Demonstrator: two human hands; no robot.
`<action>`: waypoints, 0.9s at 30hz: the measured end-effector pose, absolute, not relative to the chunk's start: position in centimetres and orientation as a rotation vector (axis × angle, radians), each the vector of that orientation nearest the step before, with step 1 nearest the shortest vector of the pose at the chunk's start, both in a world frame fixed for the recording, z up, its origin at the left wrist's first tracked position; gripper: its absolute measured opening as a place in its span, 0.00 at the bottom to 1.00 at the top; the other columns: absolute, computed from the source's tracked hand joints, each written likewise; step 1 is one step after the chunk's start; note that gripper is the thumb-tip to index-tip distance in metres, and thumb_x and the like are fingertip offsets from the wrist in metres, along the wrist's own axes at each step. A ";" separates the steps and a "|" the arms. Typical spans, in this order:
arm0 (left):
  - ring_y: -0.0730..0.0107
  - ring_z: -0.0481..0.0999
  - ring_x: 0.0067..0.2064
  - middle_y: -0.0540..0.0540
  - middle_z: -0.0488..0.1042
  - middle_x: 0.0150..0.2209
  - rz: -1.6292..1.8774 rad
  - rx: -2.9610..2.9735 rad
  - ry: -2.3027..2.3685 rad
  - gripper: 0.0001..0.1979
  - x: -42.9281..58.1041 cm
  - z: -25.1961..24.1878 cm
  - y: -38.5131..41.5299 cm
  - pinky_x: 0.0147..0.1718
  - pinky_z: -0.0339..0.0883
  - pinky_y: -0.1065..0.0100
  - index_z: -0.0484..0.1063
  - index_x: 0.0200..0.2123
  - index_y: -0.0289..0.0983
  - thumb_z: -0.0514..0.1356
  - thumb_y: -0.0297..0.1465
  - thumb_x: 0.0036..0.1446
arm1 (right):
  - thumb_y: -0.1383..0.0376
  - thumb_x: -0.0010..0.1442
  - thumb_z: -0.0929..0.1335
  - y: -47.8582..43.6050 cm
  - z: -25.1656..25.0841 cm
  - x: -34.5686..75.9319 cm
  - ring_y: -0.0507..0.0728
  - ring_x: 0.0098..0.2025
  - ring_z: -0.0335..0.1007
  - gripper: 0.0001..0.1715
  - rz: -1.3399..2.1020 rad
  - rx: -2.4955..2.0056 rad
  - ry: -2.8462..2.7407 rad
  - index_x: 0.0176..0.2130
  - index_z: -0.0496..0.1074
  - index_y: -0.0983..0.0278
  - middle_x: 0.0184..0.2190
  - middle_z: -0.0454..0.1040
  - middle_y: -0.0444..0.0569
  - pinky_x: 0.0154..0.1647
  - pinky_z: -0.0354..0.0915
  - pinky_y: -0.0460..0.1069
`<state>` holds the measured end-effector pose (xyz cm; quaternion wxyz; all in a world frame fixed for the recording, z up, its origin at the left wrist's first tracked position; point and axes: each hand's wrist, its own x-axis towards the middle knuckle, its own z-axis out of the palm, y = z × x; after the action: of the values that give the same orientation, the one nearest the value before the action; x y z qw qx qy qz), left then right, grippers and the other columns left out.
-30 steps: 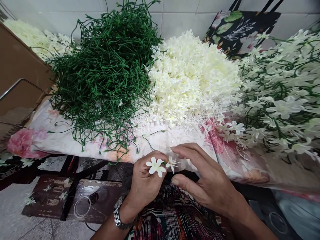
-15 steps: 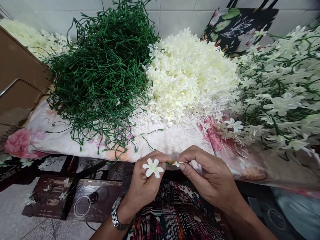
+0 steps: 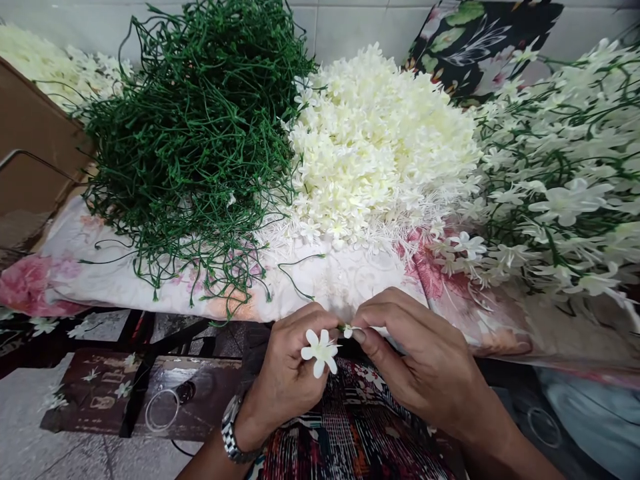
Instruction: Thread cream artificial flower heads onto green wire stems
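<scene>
My left hand [image 3: 290,363] is closed around a thin green stem carrying a white flower [image 3: 320,350] that sticks out between its fingers. My right hand [image 3: 425,367] pinches a small white floret [image 3: 349,330] at the tip of that stem, thumb and forefinger pressed together right against my left thumb. Both hands hover at the near edge of a floral cloth [image 3: 350,280]. A wristwatch [image 3: 231,437] is on my left wrist.
On the cloth lie a heap of bare green stems [image 3: 200,133], a mound of loose cream flowers [image 3: 385,147] and, at right, stems with white flowers attached [image 3: 565,180]. A brown box [image 3: 30,133] stands left. A dark low board [image 3: 125,393] lies on the floor.
My right hand closed from spread fingers into a pinch on the small floret against my left hand. The white flower in my left hand shifted slightly right and down.
</scene>
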<state>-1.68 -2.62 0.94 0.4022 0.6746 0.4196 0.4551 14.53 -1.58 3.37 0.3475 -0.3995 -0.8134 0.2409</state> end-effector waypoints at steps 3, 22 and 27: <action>0.76 0.58 0.23 0.53 0.57 0.20 1.116 1.727 1.089 0.09 -1.7 0.7 -2.5 0.22 0.52 0.73 0.62 0.24 0.36 0.50 0.18 0.49 | 0.74 0.60 0.62 -1.4 3.1 14.5 0.50 0.32 0.62 0.05 0.653 -1.044 -2.120 0.33 0.64 0.66 0.27 0.66 0.46 0.32 0.61 0.45; 0.77 0.56 0.21 0.54 0.54 0.18 1.131 1.794 1.269 0.11 -0.8 0.3 -1.9 0.20 0.50 0.73 0.56 0.19 0.37 0.49 0.20 0.50 | 0.72 0.60 0.61 -0.8 0.9 13.6 0.49 0.26 0.62 0.06 0.704 -1.054 -1.940 0.32 0.64 0.64 0.24 0.66 0.43 0.25 0.61 0.44; 0.77 0.55 0.21 0.54 0.53 0.18 1.147 1.812 1.288 0.10 -0.6 0.2 -1.9 0.20 0.49 0.73 0.55 0.20 0.38 0.48 0.19 0.47 | 0.73 0.60 0.61 -0.7 0.8 13.6 0.50 0.27 0.62 0.06 0.664 -1.023 -1.959 0.33 0.64 0.64 0.25 0.65 0.44 0.25 0.61 0.45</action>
<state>-0.60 -1.86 0.22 0.3145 0.6875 0.4888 0.4353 13.58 -0.66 0.75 0.4051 -0.4055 -0.7761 0.2631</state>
